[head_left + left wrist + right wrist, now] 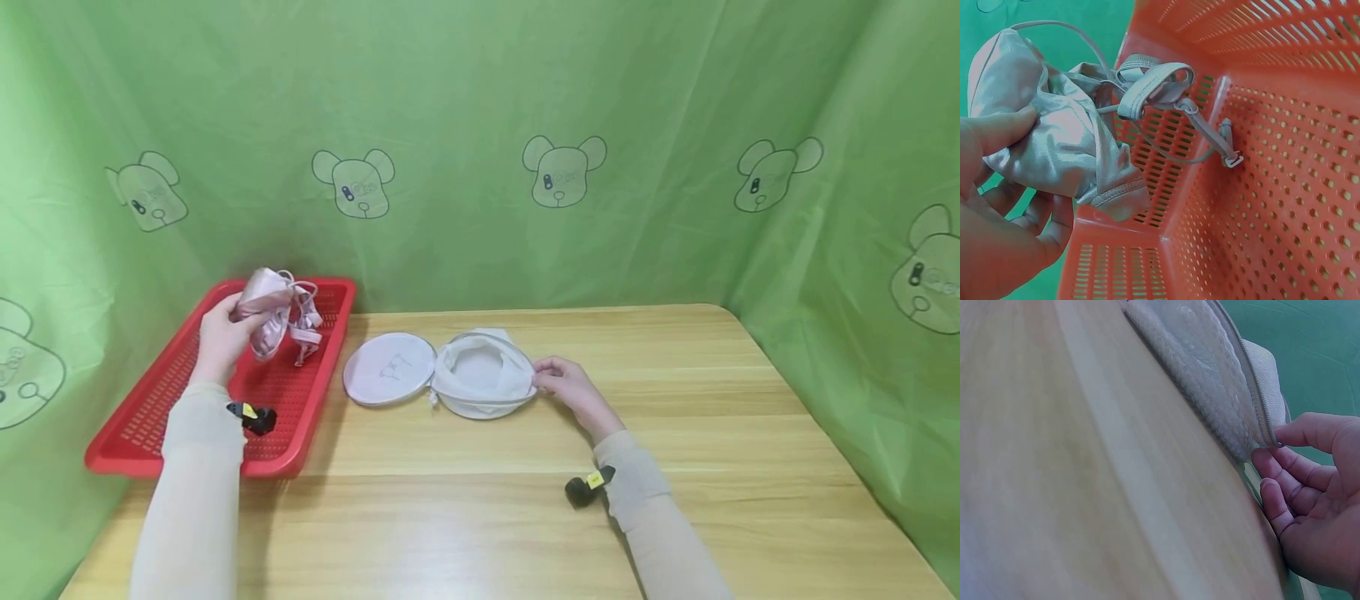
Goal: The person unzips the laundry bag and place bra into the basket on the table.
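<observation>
My left hand (223,337) grips a shiny pink bra (268,307) above the red basket, thumb on one side and fingers beneath. Thin straps with small metal rings and a hook dangle from the bra (1060,137) inside the basket's outline in the left wrist view. On the table, a round white mesh laundry bag (483,408) lies with its zipped lid (390,369) folded out flat to the left. At the bag's right edge, my right hand (570,385) pinches the zippered rim between thumb and forefinger; its other fingers are loosely bent in the right wrist view.
The red perforated plastic basket (318,417) stands at the left of the wooden table (465,533). A green curtain (480,75) with bear-head prints hangs behind and on both sides. A black wrist camera (258,419) sits on each sleeve.
</observation>
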A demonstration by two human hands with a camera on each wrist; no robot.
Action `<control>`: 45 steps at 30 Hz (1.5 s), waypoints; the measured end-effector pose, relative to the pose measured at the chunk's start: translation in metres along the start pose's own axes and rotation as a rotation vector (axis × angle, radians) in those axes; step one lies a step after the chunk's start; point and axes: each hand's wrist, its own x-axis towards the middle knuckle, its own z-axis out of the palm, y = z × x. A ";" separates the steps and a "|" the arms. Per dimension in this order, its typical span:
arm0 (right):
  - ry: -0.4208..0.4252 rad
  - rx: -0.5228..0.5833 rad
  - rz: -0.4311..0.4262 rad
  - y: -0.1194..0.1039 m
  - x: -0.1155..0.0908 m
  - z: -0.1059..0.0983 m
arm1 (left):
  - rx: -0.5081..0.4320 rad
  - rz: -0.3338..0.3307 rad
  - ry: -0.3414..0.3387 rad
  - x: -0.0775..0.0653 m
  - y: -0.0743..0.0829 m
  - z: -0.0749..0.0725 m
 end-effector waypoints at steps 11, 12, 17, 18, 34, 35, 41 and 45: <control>-0.006 0.007 -0.014 0.000 0.002 -0.001 | 0.019 0.004 -0.027 0.004 -0.005 0.002; -0.005 0.012 -0.013 -0.001 0.003 -0.001 | 0.017 0.004 -0.029 0.004 -0.005 0.003; -0.011 0.012 -0.021 -0.002 0.003 -0.002 | 0.034 0.003 -0.048 0.005 -0.005 0.003; -0.010 0.016 -0.020 -0.002 0.003 -0.002 | 0.041 0.001 -0.052 0.006 -0.005 0.003; -0.017 0.019 -0.016 -0.003 0.001 -0.002 | 0.170 0.010 -0.141 0.012 -0.019 0.004; -0.018 0.017 -0.018 -0.003 0.001 -0.002 | 0.179 0.010 -0.148 0.012 -0.020 0.004; -0.015 0.008 -0.016 0.001 0.002 -0.003 | 0.240 0.014 -0.183 0.013 -0.027 0.004; -0.010 0.007 -0.012 0.002 0.002 -0.002 | 0.253 0.021 -0.195 0.013 -0.030 0.005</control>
